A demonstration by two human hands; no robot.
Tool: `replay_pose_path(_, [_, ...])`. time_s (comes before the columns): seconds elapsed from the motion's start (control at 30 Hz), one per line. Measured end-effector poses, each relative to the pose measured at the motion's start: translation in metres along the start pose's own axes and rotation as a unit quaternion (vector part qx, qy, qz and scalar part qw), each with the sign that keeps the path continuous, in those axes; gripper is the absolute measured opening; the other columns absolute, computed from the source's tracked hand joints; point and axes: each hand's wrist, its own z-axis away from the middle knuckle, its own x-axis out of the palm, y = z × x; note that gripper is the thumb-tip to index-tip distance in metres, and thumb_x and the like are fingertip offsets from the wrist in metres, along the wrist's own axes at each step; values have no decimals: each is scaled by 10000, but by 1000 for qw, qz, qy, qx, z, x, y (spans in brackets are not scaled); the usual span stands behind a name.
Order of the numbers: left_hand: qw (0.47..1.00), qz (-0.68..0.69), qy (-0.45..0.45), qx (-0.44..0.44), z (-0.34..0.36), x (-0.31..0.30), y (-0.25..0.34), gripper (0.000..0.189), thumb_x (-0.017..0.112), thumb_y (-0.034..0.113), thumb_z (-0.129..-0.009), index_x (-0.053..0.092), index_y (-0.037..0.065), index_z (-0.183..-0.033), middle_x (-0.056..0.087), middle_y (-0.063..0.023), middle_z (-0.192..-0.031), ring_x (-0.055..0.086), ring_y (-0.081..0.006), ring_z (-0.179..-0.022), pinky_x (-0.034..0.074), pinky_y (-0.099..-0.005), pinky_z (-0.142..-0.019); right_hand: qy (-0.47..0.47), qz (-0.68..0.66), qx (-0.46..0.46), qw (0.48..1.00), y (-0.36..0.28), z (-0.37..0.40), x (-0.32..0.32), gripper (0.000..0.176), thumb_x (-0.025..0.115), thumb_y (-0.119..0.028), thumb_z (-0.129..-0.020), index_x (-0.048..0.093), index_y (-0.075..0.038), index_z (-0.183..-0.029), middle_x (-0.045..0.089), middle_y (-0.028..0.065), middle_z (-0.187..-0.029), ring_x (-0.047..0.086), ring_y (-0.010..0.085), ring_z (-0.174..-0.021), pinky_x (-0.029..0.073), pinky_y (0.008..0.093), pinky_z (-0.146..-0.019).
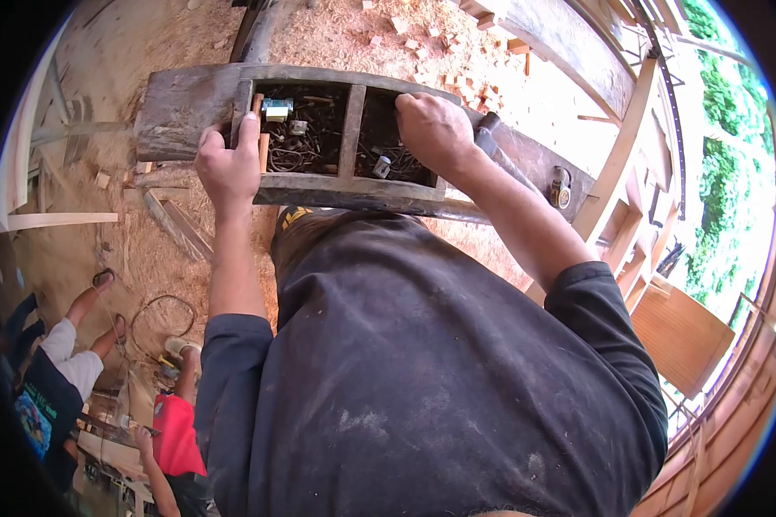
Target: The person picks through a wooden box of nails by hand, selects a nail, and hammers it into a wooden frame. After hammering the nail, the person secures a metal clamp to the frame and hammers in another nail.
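A dark wooden nail box (352, 129) with two compartments lies in front of my body. Small metal pieces that look like nails fill the left compartment, along with a teal-and-white item (277, 109) and a small whitish piece (298, 127). Another small pale piece (382, 166) lies in the right compartment. My left hand (227, 168) is closed on the box's left end, thumb over the wall beside thin wooden strips (264, 152). At the other end my right hand (438, 131) is closed over the box, its fingers partly hidden.
A dark plank (181, 116) extends beside the box. A tape measure (560, 188) and a dark handle-like piece (489, 122) are to the right. Sawdust and wood offcuts (466, 86) cover the ground. Long timbers (621, 164) stand at right; other people (65, 370) are at lower left.
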Motion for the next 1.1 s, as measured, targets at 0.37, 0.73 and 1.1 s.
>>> replay_pose_path(0.37, [999, 21, 35, 28, 1, 2, 0, 415, 773, 354, -874, 716, -57, -852, 717, -204, -901, 711, -353, -840, 543, -445, -786, -102, 40, 31, 993, -4, 13, -15, 190, 577, -182, -954, 703, -40, -946, 731, 194, -933, 722, 387, -878, 579, 494, -792])
replay_pose_path(0.73, [1000, -6, 6, 20, 3, -3, 7, 469, 747, 405, -908, 742, -57, -989, 749, -223, -967, 726, -348, -915, 543, -427, -831, 35, -17, -10, 999, 3, 15, 6, 189, 562, -196, -967, 723, -97, -955, 720, 155, -902, 722, 364, -852, 588, 485, -760])
replay_pose_path(1.1, [996, 67, -14, 54, 0, 12, -19, 460, 732, 348, -937, 670, -103, -994, 708, -244, -947, 671, -351, -866, 522, -452, -812, -79, -12, 40, 996, -14, 11, -13, 239, 572, -157, -909, 777, -36, -882, 773, 164, -960, 766, 303, -900, 621, 439, -749])
